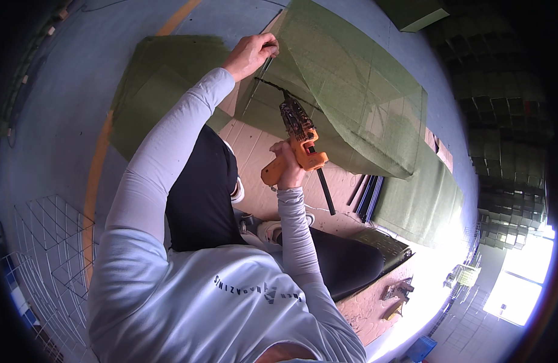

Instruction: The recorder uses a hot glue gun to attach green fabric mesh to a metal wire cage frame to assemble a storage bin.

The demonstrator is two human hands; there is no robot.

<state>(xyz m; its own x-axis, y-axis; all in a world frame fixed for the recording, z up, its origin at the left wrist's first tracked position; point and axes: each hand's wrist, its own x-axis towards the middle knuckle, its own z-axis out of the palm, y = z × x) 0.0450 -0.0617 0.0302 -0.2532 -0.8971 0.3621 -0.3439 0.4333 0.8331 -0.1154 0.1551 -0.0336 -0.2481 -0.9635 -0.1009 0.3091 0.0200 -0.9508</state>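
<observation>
My right hand [290, 174] grips an orange glue gun [314, 160] by its handle. The gun's front end is crusted dark, and a black glue stick [325, 192] sticks out of its back. The nozzle points away from me, close to a dark strand that runs along the green mesh [363, 85]. Farther up and left, my left hand [253, 55] is closed, pinching the edge of that mesh beside a thin dark rod. The mesh stands up like a folded, see-through panel or box; the left fingertips are partly hidden.
Cardboard [327, 209] lies under my feet and the mesh. Black sticks [368, 196] and more green mesh [421, 202] lie on the right. A dark-stained tool [398, 290] rests lower right. Wire grids [55, 236] stand at left; stacked green pieces [497, 109] line the far right.
</observation>
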